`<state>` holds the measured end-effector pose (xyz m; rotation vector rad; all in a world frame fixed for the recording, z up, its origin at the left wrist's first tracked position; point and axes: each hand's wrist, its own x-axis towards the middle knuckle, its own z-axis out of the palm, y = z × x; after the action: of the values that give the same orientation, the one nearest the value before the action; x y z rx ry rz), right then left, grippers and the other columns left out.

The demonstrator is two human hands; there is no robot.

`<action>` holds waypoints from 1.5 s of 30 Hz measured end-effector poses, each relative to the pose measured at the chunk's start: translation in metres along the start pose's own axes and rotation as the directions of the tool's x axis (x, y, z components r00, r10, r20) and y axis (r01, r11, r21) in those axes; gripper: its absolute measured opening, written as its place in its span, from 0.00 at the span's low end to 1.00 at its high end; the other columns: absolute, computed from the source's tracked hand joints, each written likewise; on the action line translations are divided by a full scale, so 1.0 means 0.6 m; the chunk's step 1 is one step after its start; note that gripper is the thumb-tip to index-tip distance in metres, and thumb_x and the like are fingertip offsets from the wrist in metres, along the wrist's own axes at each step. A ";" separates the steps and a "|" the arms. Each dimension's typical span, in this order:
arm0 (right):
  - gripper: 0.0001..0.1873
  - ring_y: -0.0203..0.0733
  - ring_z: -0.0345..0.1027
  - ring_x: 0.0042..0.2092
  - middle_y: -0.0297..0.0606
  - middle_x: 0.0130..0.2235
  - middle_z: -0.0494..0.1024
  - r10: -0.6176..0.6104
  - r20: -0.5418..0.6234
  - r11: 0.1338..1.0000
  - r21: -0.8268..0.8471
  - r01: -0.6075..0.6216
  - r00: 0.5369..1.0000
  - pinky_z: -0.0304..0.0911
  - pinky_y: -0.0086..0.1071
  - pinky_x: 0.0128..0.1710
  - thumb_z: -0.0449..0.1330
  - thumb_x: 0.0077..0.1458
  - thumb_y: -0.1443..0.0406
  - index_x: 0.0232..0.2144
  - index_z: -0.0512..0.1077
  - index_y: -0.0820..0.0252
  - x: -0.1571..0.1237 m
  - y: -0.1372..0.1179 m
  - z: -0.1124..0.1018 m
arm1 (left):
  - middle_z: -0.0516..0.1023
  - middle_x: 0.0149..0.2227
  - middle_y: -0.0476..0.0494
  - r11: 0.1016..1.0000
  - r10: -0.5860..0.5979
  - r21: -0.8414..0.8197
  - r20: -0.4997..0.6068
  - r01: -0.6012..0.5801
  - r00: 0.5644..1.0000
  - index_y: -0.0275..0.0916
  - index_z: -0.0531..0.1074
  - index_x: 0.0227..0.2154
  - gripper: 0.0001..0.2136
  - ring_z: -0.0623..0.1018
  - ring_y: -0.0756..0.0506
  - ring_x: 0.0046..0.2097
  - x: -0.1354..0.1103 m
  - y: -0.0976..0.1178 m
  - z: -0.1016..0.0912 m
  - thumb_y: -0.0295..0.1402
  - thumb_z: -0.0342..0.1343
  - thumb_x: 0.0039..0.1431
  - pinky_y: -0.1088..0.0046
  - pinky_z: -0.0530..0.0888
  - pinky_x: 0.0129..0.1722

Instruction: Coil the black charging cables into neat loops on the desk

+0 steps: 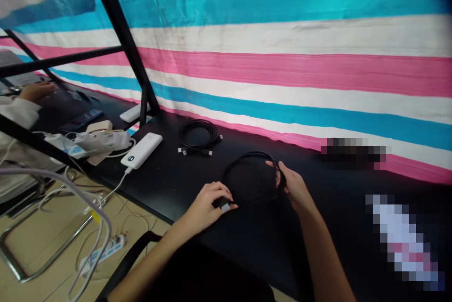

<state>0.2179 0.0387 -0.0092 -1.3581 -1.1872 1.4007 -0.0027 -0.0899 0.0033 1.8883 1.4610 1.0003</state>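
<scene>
A black cable (254,154) is looped into a wide coil just above the black tabletop, between my two hands. My left hand (212,203) is closed around the cable's end, where a plug with a silvery tip (225,207) shows between thumb and fingers. On the coil's right side my right hand (291,182) grips the gathered strands, its fingers wrapped round them. Behind the held coil, a second coiled black cable (198,133) lies on the table with several of its plugs showing.
A white power bank (141,150) with a cable plugged in lies at the left. Power strips (102,141) and loose cords crowd the table's left end beside a black metal frame (122,33). Another person's hand (38,91) is beyond it. A striped sheet (282,71) hangs behind.
</scene>
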 end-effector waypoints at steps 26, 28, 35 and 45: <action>0.19 0.28 0.34 0.16 0.19 0.14 0.45 0.058 0.090 0.919 0.384 -0.089 0.994 0.41 0.25 0.12 0.62 0.47 0.57 0.39 0.74 0.66 0.006 -0.020 -0.032 | 0.75 0.37 0.44 0.956 0.096 0.289 -0.153 -0.048 0.983 0.42 0.71 0.39 0.14 0.70 0.44 0.38 -0.007 -0.029 -0.073 0.21 0.46 0.54 0.67 0.65 0.39; 0.19 0.28 0.35 0.16 0.20 0.14 0.45 0.058 0.086 0.911 0.402 -0.088 0.995 0.41 0.24 0.12 0.61 0.49 0.57 0.39 0.74 0.66 0.004 -0.024 -0.035 | 0.75 0.35 0.44 0.937 0.158 0.345 -0.260 -0.061 0.953 0.43 0.72 0.36 0.11 0.71 0.44 0.37 -0.005 -0.040 -0.094 0.25 0.47 0.57 0.67 0.64 0.38; 0.19 0.28 0.34 0.16 0.21 0.14 0.44 0.049 0.149 0.853 0.509 -0.119 0.988 0.40 0.22 0.11 0.56 0.56 0.56 0.39 0.75 0.66 0.001 -0.030 -0.051 | 0.71 0.34 0.45 0.916 0.262 0.398 -0.501 -0.050 0.825 0.42 0.69 0.34 0.05 0.71 0.43 0.36 0.002 -0.064 -0.147 0.32 0.48 0.59 0.65 0.65 0.38; 0.24 0.28 0.34 0.17 0.20 0.14 0.45 0.039 0.070 0.922 0.382 -0.063 0.997 0.37 0.26 0.13 0.61 0.49 0.52 0.37 0.76 0.69 0.006 -0.019 -0.060 | 0.68 0.38 0.45 0.933 0.097 0.310 -0.709 0.185 0.699 0.48 0.67 0.34 0.08 0.69 0.36 0.47 -0.009 -0.022 -0.175 0.37 0.42 0.61 0.57 0.62 0.49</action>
<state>0.2528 0.0471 0.0025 -1.0808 -0.8582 1.6225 -0.0967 -0.0937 0.0522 1.7466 2.2589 1.6671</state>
